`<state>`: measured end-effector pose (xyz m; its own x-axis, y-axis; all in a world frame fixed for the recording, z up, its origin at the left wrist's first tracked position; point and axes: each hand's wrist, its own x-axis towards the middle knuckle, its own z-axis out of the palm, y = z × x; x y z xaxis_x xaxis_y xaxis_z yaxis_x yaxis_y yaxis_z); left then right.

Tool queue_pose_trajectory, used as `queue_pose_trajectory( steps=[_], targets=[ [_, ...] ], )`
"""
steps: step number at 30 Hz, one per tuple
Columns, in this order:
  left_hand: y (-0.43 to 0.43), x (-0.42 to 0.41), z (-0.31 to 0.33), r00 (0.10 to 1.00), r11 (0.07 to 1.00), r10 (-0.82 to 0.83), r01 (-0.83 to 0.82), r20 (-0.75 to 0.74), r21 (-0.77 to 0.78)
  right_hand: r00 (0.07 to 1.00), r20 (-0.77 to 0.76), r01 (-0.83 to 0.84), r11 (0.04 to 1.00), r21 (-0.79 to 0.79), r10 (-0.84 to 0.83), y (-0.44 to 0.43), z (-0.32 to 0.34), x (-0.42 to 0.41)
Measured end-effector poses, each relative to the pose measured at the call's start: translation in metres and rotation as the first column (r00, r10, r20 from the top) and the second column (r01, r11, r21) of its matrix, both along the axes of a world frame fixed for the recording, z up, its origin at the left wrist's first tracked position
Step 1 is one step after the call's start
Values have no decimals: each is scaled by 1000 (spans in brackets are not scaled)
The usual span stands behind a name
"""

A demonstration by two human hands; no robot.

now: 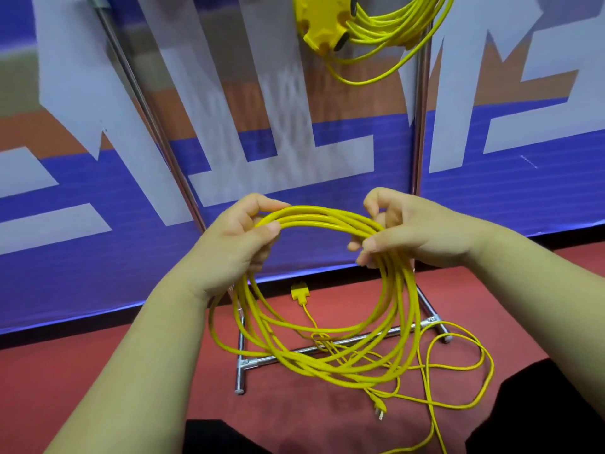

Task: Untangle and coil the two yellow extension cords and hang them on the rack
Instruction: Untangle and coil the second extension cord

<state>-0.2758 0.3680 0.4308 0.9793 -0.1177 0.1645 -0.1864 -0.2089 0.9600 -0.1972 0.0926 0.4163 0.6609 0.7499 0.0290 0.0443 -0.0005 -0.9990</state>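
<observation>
A coil of yellow extension cord point(327, 365) hangs in several loops between my hands. My left hand point(242, 237) grips the top left of the bundle. My right hand point(409, 231) pinches the strands at the top right. Loose cord point(471, 365) trails over the red floor to the right, with a plug point(379, 412) dangling below the coil. A yellow socket end point(299, 291) lies on the floor behind. The other yellow cord point(386, 31), coiled, hangs on the rack at the top with its yellow socket block point(322, 24).
The chrome rack has two uprights point(420, 126) and a base frame point(327, 348) on the red floor under the coil. Behind it stands a blue, white and orange banner wall point(98, 158). My dark-clad knees fill the bottom corners.
</observation>
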Motion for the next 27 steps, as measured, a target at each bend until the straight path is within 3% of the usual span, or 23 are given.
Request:
queue_pose_trajectory(
  steps=[4, 9, 12, 14, 18, 21, 23, 27],
  targets=[
    [-14, 1, 4, 996, 995, -81, 80, 25, 58, 987, 151, 57, 998, 20, -59, 28, 6, -17],
    [5, 1, -7, 951, 955, -229, 261, -208, 143, 958, 141, 220, 954, 202, -250, 15, 14, -4],
    [13, 6, -14, 972, 954, -110, 162, -206, 254, 930, 117, 322, 926, 196, -348, 1, 5, 6],
    [18, 10, -16, 990, 974, 26, 5, -135, 226, 925, 97, 348, 921, 174, -368, -5, -3, 12],
    [14, 8, -15, 997, 987, 79, -80, 16, 140, 976, 37, 212, 977, 34, -214, -14, -15, 18],
    [6, 4, -10, 996, 970, 58, -71, 63, 233, 993, -65, 97, 995, -26, -99, -16, -20, 14],
    [3, 4, -6, 996, 944, 64, -81, 63, 319, 996, 0, 88, 995, -48, -88, -11, -16, 9],
    [-9, 2, 0, 1000, 950, -6, 13, -21, 312, 989, 151, 9, 999, -36, -3, 13, -2, -1]
  ],
)
